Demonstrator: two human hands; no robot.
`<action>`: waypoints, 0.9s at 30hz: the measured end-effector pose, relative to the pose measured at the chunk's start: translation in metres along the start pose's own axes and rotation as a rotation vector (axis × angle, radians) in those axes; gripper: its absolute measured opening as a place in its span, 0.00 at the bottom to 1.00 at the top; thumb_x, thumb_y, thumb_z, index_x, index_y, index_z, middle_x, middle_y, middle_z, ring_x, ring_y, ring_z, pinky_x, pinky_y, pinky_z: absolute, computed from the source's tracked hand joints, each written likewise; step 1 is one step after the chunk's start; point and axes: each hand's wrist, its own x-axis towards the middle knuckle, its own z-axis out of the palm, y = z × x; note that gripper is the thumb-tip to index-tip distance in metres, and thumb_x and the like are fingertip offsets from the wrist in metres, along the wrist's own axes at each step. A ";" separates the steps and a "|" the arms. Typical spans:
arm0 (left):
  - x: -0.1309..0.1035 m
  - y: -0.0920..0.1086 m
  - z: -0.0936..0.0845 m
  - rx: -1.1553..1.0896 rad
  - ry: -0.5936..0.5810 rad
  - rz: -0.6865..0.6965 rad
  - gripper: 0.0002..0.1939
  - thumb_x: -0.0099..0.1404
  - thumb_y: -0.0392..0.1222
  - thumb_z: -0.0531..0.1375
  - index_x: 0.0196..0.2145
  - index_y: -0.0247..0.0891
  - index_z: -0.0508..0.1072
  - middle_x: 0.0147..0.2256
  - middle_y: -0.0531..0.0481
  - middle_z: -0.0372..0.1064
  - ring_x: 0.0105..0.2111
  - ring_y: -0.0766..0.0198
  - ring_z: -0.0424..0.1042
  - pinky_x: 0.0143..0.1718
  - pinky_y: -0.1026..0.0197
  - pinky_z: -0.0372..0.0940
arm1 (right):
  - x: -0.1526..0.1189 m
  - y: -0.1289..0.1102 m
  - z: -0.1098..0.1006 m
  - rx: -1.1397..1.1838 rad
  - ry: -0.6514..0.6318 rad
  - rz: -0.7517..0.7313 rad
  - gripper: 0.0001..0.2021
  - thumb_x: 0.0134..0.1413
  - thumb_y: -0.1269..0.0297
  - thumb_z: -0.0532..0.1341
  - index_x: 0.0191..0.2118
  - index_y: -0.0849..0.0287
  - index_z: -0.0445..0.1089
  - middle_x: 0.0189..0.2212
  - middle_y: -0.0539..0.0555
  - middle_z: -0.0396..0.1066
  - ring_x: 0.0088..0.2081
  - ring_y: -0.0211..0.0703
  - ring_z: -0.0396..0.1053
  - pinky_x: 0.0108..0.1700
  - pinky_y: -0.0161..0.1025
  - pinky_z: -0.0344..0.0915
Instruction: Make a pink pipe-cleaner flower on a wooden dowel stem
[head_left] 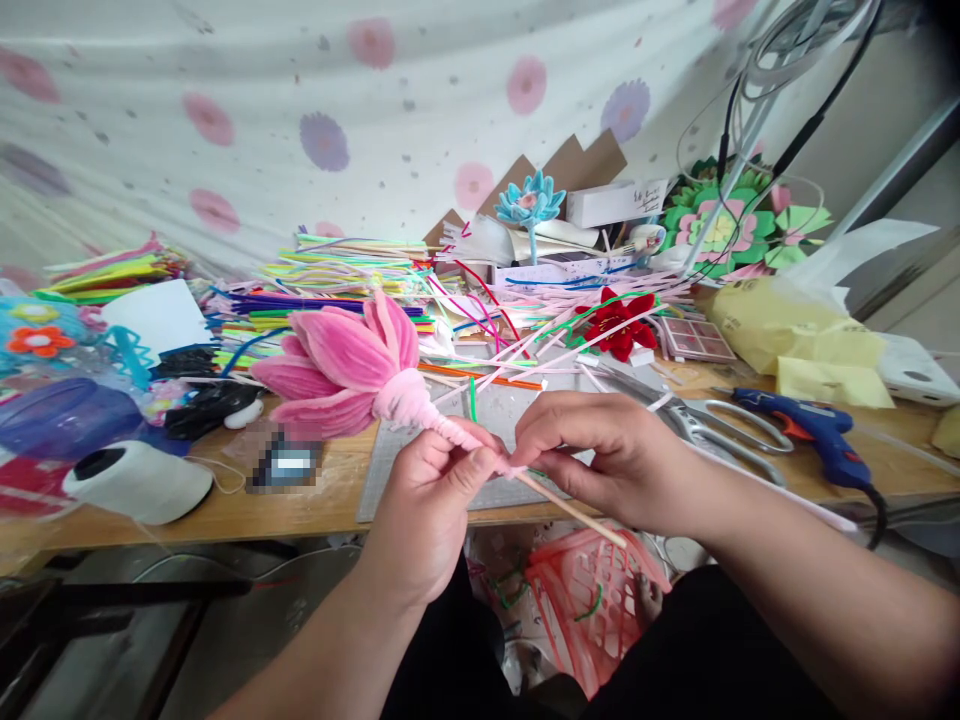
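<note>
A large pink fuzzy flower [345, 365] points to the upper left, with pale pink pipe cleaner wound around its base and upper stem. My left hand [431, 500] pinches the wrapped stem below the flower. Bare wooden stick [574, 515] extends from the wrapping toward the lower right. At the lower end of the wrapping, my right hand [600, 455] has its thumb and fingers pinched together close to the stem; what lies between the fingertips is too small to make out. A bit of green shows beside them.
Pipe cleaner bundles [345, 265] lie along the back. Scissors [697, 430] and a blue glue gun [814, 425] are on the right, a thread spool [142, 482] on the left. Behind stand a blue flower [531, 200] and a red flower [619, 325]. A pink basket [592, 610] sits below the table edge.
</note>
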 end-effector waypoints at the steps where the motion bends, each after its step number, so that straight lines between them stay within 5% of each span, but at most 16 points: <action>1: 0.000 0.000 0.001 -0.024 -0.009 -0.017 0.04 0.61 0.38 0.62 0.28 0.36 0.73 0.27 0.53 0.68 0.31 0.66 0.65 0.37 0.62 0.61 | 0.000 0.000 -0.001 0.010 -0.007 -0.024 0.10 0.53 0.82 0.56 0.35 0.64 0.71 0.31 0.56 0.74 0.34 0.38 0.71 0.38 0.34 0.67; 10: -0.002 0.005 0.008 -0.214 -0.014 -0.181 0.08 0.57 0.39 0.66 0.27 0.34 0.72 0.26 0.52 0.68 0.28 0.66 0.69 0.30 0.62 0.66 | -0.002 0.000 -0.001 -0.033 0.024 -0.170 0.12 0.57 0.81 0.52 0.35 0.62 0.71 0.32 0.56 0.70 0.35 0.36 0.68 0.37 0.32 0.65; 16: 0.000 0.005 0.011 -0.134 0.045 -0.198 0.10 0.54 0.40 0.68 0.26 0.34 0.72 0.25 0.52 0.69 0.26 0.66 0.69 0.32 0.60 0.67 | -0.001 -0.010 -0.007 -0.296 -0.073 -0.208 0.09 0.59 0.75 0.54 0.36 0.64 0.71 0.34 0.60 0.71 0.34 0.42 0.67 0.34 0.36 0.64; 21: -0.001 0.001 0.010 -0.008 0.070 -0.157 0.09 0.56 0.42 0.67 0.26 0.35 0.72 0.26 0.52 0.71 0.26 0.66 0.70 0.32 0.60 0.67 | -0.001 -0.014 -0.010 -0.392 -0.139 -0.163 0.11 0.62 0.74 0.51 0.36 0.62 0.70 0.33 0.59 0.71 0.34 0.42 0.67 0.34 0.36 0.63; 27: -0.003 -0.005 0.008 0.130 0.053 -0.056 0.06 0.60 0.41 0.64 0.29 0.36 0.72 0.27 0.52 0.73 0.30 0.64 0.72 0.36 0.61 0.67 | -0.003 -0.006 -0.008 -0.290 -0.038 -0.027 0.06 0.55 0.76 0.58 0.36 0.60 0.67 0.28 0.50 0.69 0.31 0.37 0.65 0.35 0.34 0.59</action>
